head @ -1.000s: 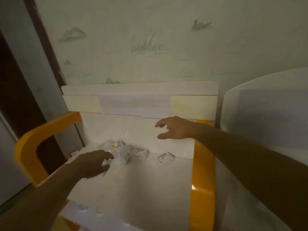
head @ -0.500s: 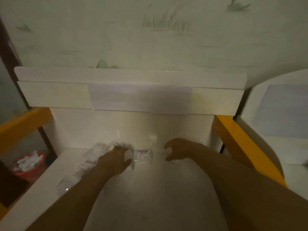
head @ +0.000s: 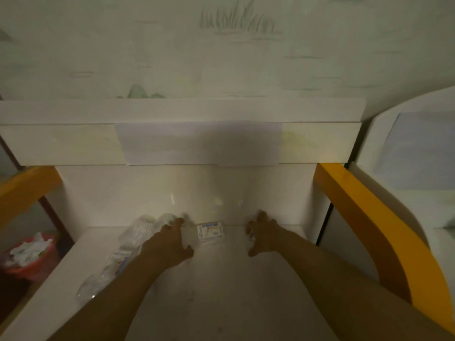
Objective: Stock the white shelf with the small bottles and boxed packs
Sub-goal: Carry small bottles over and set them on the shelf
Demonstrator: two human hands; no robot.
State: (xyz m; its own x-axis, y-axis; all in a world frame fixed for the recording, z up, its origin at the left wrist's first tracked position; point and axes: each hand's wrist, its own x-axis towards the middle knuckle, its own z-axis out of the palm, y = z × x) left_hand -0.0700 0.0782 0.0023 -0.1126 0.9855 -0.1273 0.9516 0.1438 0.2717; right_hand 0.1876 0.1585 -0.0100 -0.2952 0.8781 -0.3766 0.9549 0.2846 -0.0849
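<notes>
White shelf [head: 221, 291], both hands spread beside boxed pack [head: 210, 232]

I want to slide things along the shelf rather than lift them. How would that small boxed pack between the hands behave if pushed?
The boxed pack lies flat on its broad face on the white shelf, so it would probably slide, not tip or roll. It looks small and likely light. The clear bottles beside the left hand lie on their sides and could roll.

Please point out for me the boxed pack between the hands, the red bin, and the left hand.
boxed pack [head: 210, 232], head view, on its printed top face.
red bin [head: 29, 258], head view, on the white waste filling it.
left hand [head: 170, 244], head view, on the back of the hand.
</notes>
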